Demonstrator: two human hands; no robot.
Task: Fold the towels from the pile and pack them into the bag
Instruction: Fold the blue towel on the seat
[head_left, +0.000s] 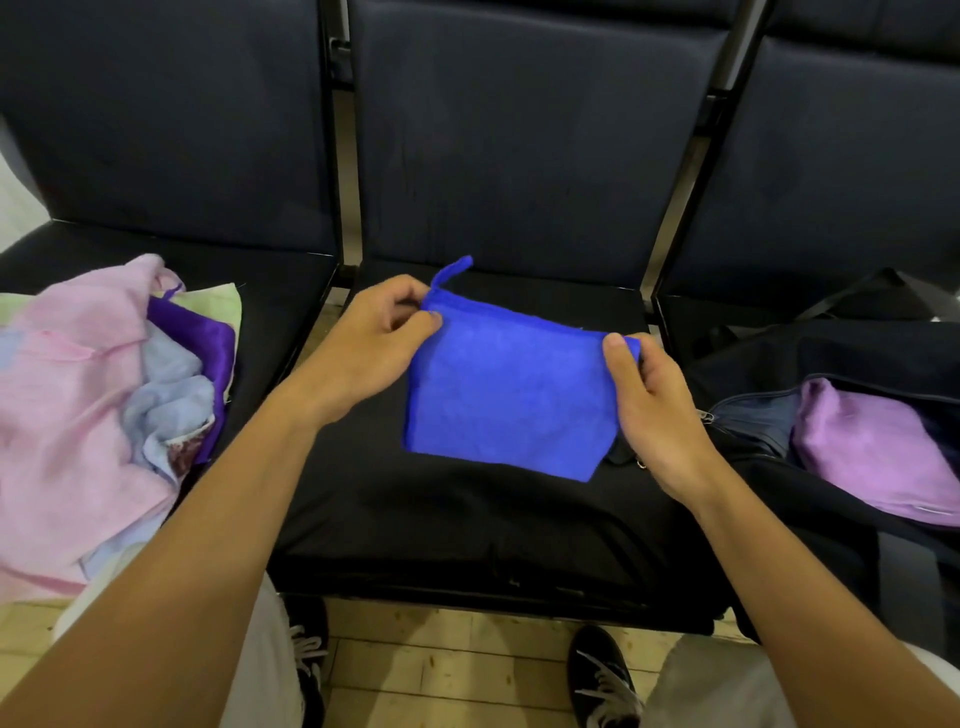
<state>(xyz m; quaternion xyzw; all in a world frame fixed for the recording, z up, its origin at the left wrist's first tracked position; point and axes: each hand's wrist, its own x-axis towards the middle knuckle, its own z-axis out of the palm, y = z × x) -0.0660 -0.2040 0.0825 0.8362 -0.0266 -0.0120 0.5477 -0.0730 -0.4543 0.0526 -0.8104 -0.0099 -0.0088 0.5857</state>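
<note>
Both hands, left hand (382, 332) and right hand (652, 395), pinch blue towel (509, 395) top corners above middle seat (441, 519); pile (104, 395) left, bag (841, 467) right.

Middle seat (467, 525): bare dark cushion in front of and beneath the blue towel (509, 400), open to approach from the near edge.
Left seat: blocked by the towel pile (88, 405), which spills over its front edge; only a dark strip by the backrest is free.
Right seat: taken up by the black bag (831, 353), mouth open upward, a folded purple towel (878, 452) lying inside.
Rear: upright backrests (519, 145) wall off all three seats.
Floor (441, 670): two shoes in the gap.
</note>
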